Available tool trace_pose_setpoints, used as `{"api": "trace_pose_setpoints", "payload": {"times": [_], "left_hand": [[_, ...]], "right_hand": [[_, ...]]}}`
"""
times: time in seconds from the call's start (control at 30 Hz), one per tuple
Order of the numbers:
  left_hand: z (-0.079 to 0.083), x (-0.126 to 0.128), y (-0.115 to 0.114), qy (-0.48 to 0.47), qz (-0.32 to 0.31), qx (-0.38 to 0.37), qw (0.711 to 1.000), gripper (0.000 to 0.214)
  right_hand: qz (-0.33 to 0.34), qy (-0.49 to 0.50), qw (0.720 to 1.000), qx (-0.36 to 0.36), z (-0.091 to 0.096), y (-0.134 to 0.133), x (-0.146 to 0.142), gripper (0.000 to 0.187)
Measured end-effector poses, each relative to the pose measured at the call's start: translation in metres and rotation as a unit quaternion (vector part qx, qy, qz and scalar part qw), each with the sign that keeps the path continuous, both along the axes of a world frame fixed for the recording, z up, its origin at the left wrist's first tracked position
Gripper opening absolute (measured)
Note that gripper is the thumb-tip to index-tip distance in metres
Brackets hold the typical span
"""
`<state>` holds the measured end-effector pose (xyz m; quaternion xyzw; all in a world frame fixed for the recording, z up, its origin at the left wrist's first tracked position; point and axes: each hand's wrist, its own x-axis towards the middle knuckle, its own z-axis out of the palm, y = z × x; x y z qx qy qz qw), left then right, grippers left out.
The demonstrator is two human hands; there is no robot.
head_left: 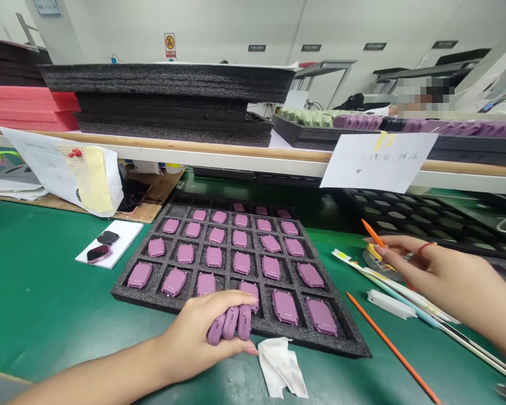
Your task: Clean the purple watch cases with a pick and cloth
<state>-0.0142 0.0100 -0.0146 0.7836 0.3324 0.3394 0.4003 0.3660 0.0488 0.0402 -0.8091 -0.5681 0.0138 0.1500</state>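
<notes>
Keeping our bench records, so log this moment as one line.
left hand: three purple cases | right hand: orange stick | beside: foam tray

My left hand (202,332) grips three mauve plastic casings (231,323) at the near edge of a black foam tray (129,292) holding rows of the same casings, a crumpled tissue (280,365) just beside it. My right hand (430,270) pinches an orange stick (373,233) above the green mat (46,292).

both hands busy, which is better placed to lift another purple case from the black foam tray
Probably the right hand: the left hand grips three purple plastic cases, while the right holds only a slim orange stick.
</notes>
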Motion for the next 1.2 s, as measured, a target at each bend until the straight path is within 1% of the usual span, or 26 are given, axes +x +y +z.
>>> {"api": "trace_pose_setpoints", "payload": {"times": [0.03,0.07,0.13,0.17,0.2,0.27,0.3,0.33,0.4,0.43,0.5,0.57,0.67,0.73,0.8,0.87,0.97,1.07,1.13,1.2], "left_hand": [[0.000,0.000,-0.001,0.005,0.003,0.000,1.000,0.050],[0.000,-0.001,-0.001,0.010,0.008,-0.003,1.000,0.049],[0.000,-0.001,-0.002,0.012,0.010,-0.032,0.999,0.046],[-0.001,0.000,-0.002,0.006,0.009,-0.057,0.998,0.044],[-0.001,0.000,-0.003,-0.008,0.006,-0.088,0.996,0.042],[-0.002,0.004,-0.003,-0.066,0.015,-0.170,0.983,0.038],[-0.001,0.006,-0.003,-0.104,0.029,-0.218,0.970,0.037],[-0.001,0.008,-0.002,-0.142,0.051,-0.271,0.951,0.038],[0.004,0.013,-0.001,-0.186,0.087,-0.361,0.910,0.043],[0.007,0.014,-0.001,-0.195,0.100,-0.392,0.893,0.046],[0.015,0.016,-0.001,-0.207,0.117,-0.433,0.870,0.050],[0.023,0.016,-0.002,-0.217,0.127,-0.464,0.849,0.052],[0.029,0.012,-0.002,-0.243,0.122,-0.499,0.823,0.053],[0.030,0.010,-0.002,-0.263,0.117,-0.523,0.802,0.051],[0.028,0.008,0.000,-0.275,0.121,-0.544,0.783,0.046],[0.027,0.007,0.002,-0.274,0.120,-0.553,0.777,0.038],[0.026,0.006,0.003,-0.264,0.087,-0.542,0.793,0.031],[0.025,0.006,0.001,-0.260,0.045,-0.514,0.816,0.035],[0.024,0.007,-0.001,-0.255,0.024,-0.481,0.838,0.036],[0.023,0.009,-0.001,-0.249,0.025,-0.438,0.864,0.035]], "right_hand": [[0.013,0.069,0.997,0.037,0.002,-0.001,-0.006,0.038],[0.028,0.148,0.985,0.079,0.004,-0.001,-0.013,0.044],[0.051,0.288,0.942,0.165,0.006,0.002,-0.022,0.055],[0.053,0.329,0.921,0.202,0.005,0.005,-0.025,0.059],[0.047,0.347,0.907,0.233,0.003,0.008,-0.026,0.061],[0.019,0.376,0.880,0.290,-0.005,0.015,-0.022,0.059],[0.002,0.393,0.864,0.313,-0.010,0.018,-0.017,0.054],[-0.015,0.409,0.851,0.329,-0.015,0.021,-0.011,0.049],[-0.046,0.432,0.833,0.342,-0.026,0.023,0.002,0.037],[-0.059,0.438,0.828,0.347,-0.030,0.023,0.009,0.033],[-0.074,0.440,0.822,0.353,-0.035,0.021,0.020,0.028],[-0.085,0.430,0.825,0.358,-0.036,0.018,0.027,0.028],[-0.116,0.382,0.839,0.369,-0.033,0.013,0.035,0.030],[-0.144,0.335,0.855,0.369,-0.032,0.010,0.039,0.031],[-0.162,0.289,0.876,0.350,-0.033,0.008,0.043,0.032],[-0.168,0.251,0.900,0.315,-0.036,0.008,0.047,0.031],[-0.171,0.193,0.932,0.257,-0.043,0.011,0.055,0.028],[-0.193,0.112,0.951,0.214,-0.051,0.016,0.062,0.028],[-0.198,0.053,0.962,0.183,-0.054,0.019,0.067,0.028],[-0.170,-0.011,0.974,0.146,-0.054,0.022,0.069,0.025]]}}
